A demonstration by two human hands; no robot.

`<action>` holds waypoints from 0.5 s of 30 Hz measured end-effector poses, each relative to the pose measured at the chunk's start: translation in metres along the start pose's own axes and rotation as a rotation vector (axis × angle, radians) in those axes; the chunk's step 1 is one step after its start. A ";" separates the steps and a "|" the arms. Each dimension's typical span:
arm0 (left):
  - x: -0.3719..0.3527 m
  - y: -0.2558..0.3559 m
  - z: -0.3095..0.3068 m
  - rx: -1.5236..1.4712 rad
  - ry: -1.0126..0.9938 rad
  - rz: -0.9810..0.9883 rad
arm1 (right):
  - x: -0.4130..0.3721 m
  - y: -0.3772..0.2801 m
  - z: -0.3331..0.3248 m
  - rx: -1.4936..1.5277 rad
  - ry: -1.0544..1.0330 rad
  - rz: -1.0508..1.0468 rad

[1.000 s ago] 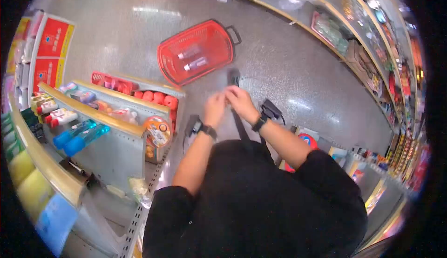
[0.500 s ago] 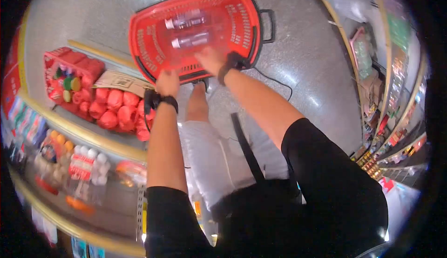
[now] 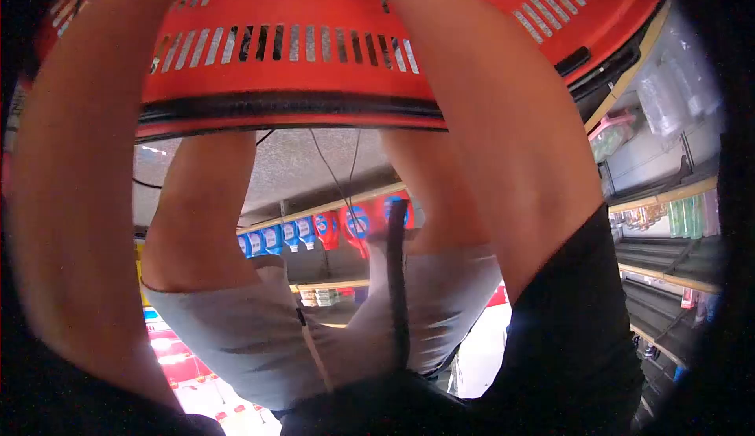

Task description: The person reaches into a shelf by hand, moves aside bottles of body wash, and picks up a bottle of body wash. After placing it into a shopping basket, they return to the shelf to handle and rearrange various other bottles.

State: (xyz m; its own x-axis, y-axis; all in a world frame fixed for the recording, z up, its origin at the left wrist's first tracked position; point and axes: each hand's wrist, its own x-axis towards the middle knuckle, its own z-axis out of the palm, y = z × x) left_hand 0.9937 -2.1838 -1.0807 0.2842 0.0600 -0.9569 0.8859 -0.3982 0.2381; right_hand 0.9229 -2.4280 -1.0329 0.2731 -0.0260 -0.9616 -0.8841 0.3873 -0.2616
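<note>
A red plastic shopping basket (image 3: 291,82) with slotted walls and a black rim (image 3: 291,110) fills the top of the view, very close. Both my arms reach over its near edge. Past the top border go my left hand and my right hand, so the fingers and anything in them are hidden. Dark bands show at both wrists, at the upper edge. The basket's inside is mostly cut off, and no bottle is visible in it.
Below the basket are my bare legs and grey shorts (image 3: 228,326). Behind them a low shelf holds blue detergent bottles (image 3: 271,238) and red ones (image 3: 326,229). Shelving (image 3: 668,255) with packaged goods runs along the right. Thin dark cords hang beneath the basket.
My view has dropped much closer to the basket. My hands, earlier visible at its near side, have passed out of sight at the top, and the two bottles inside no longer show.
</note>
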 end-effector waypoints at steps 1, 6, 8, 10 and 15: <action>0.020 -0.001 -0.005 -0.103 -0.109 -0.037 | 0.006 0.004 -0.003 0.032 -0.027 0.011; -0.069 0.030 0.038 -0.151 0.093 -0.040 | -0.019 -0.004 -0.006 0.139 0.287 0.053; -0.095 0.027 0.016 0.460 0.106 0.110 | -0.045 0.001 -0.020 0.206 0.109 -0.185; -0.134 0.013 0.030 0.009 0.328 0.194 | -0.075 -0.009 -0.024 0.088 0.304 -0.422; -0.332 0.070 0.018 -0.467 0.239 0.101 | -0.237 -0.063 -0.009 -0.044 0.350 -0.344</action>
State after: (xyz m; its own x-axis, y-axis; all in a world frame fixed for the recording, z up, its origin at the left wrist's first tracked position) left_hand 0.9547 -2.2486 -0.7491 0.4039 0.2705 -0.8739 0.9033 0.0335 0.4278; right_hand 0.9106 -2.4551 -0.7895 0.4149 -0.4566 -0.7870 -0.7821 0.2630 -0.5649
